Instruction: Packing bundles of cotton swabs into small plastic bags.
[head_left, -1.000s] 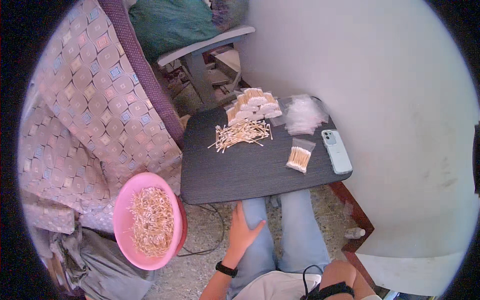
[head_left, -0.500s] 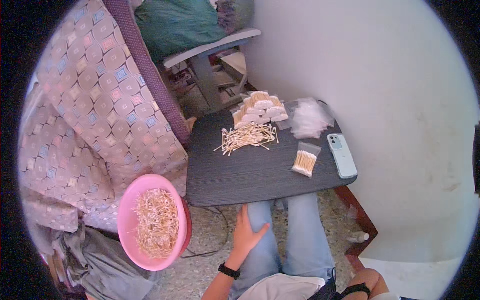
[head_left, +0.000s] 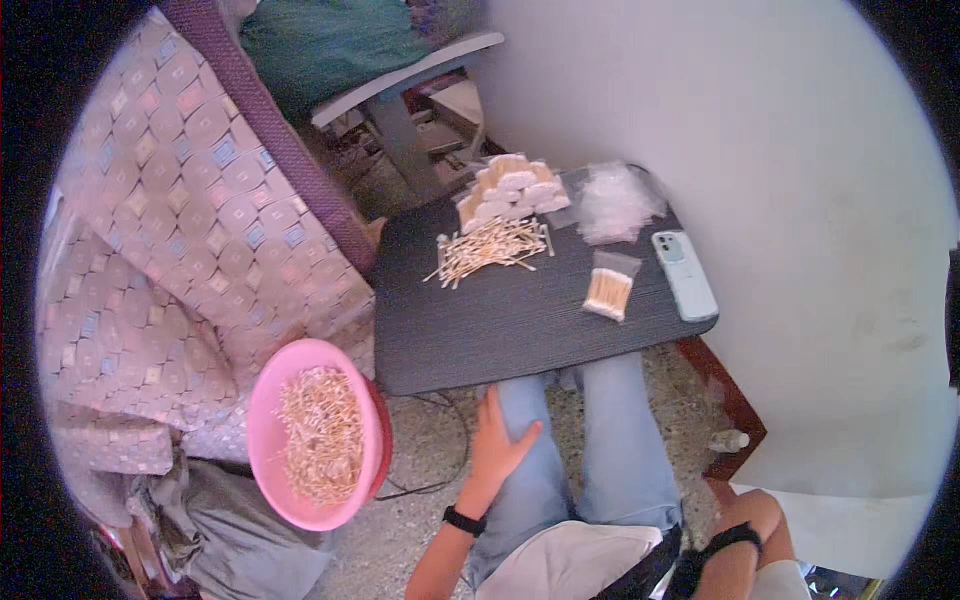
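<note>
Since the earlier frames the view has slid so that the dark worktop sits lower and nearer the middle, while the pink bowl of swabs has drifted right; the hands themselves have barely shifted. Left hand rests flat on the left thigh, fingers spread, its grip wide and holding nothing. Right hand is out of sight at the lower edge; only the right wrist with its dark band shows, so its grip cannot be told.

On the worktop, a loose heap of cotton swabs lies just in front of a stack of filled packets. One filled packet lies apart to the right, near a pale blue phone, and a pile of empty clear bags sits behind it.

To handle the swabs well, I judge both hands must come up over the worktop edge: one pinches a small, even bunch from the heap with the sticks parallel, while the other holds a bag mouth open.
</note>
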